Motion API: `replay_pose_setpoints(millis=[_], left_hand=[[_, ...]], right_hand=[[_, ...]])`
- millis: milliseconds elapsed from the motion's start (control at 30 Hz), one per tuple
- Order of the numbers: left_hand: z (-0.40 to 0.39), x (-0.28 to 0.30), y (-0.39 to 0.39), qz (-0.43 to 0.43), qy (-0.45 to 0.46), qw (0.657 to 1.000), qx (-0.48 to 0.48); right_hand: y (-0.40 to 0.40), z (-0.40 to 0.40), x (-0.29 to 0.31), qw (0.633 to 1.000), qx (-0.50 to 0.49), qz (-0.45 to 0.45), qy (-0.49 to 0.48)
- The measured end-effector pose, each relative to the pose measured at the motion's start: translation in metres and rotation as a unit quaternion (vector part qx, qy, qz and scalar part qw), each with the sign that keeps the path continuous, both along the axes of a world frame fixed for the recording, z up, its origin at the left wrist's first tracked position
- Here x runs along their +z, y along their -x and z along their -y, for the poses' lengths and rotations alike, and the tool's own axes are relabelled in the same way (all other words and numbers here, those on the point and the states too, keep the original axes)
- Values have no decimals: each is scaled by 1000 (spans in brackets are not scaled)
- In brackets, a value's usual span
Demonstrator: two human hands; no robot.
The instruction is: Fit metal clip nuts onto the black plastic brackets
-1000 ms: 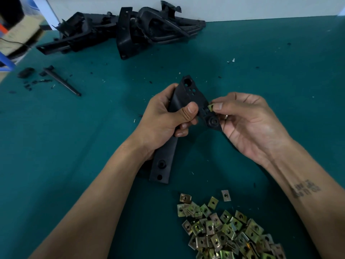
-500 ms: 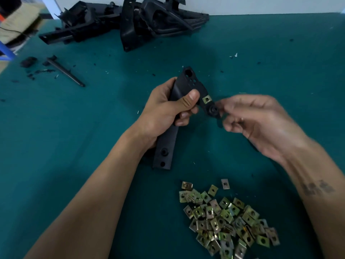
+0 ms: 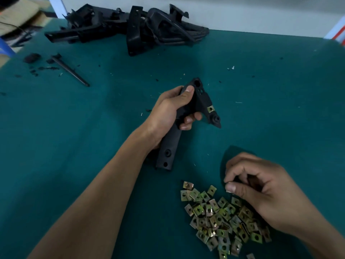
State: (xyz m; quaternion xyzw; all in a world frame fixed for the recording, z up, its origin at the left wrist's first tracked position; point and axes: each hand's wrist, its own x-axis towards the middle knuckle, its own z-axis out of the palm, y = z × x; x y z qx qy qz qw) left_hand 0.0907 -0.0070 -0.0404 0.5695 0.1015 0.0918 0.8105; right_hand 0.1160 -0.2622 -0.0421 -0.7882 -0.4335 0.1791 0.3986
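Observation:
My left hand (image 3: 172, 111) grips a long black plastic bracket (image 3: 202, 99) at its middle, holding it tilted above the green table. One brass-coloured clip nut (image 3: 210, 108) sits fitted on the bracket's right arm, near a round boss. My right hand (image 3: 261, 191) hovers over the upper right of a pile of loose clip nuts (image 3: 222, 217), fingers curled and thumb against the fingertips. A sliver of metal shows at the thumb tip, apparently a clip nut pinched there; the fingers hide most of it.
A heap of black plastic brackets (image 3: 149, 28) lies at the table's far edge against the wall. A thin black rod (image 3: 70, 71) and small black scraps lie at the far left. Tiny shavings dot the green mat (image 3: 280, 109).
My right hand left the bracket and dropped down to the pile of clip nuts. The clip nut stays fitted on the bracket. My left hand's thumb slid higher on the bracket.

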Motion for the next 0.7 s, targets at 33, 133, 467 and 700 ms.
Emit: replay_pose_setpoints(millis=[33, 133, 467, 700], left_hand=[[0, 0, 0, -1, 1, 1000, 0], [-1, -1, -1, 0, 3, 1000, 0], [-2, -5, -3, 8, 1, 1000, -8], [-2, -5, -3, 8, -2, 1000, -6]], right_hand=[[0, 0, -1, 1000, 4, 2, 0], [1, 3, -5, 1000, -22, 0, -17], [0, 13, 0, 999, -9, -29, -34], [2, -1, 0, 999, -6, 35, 12]])
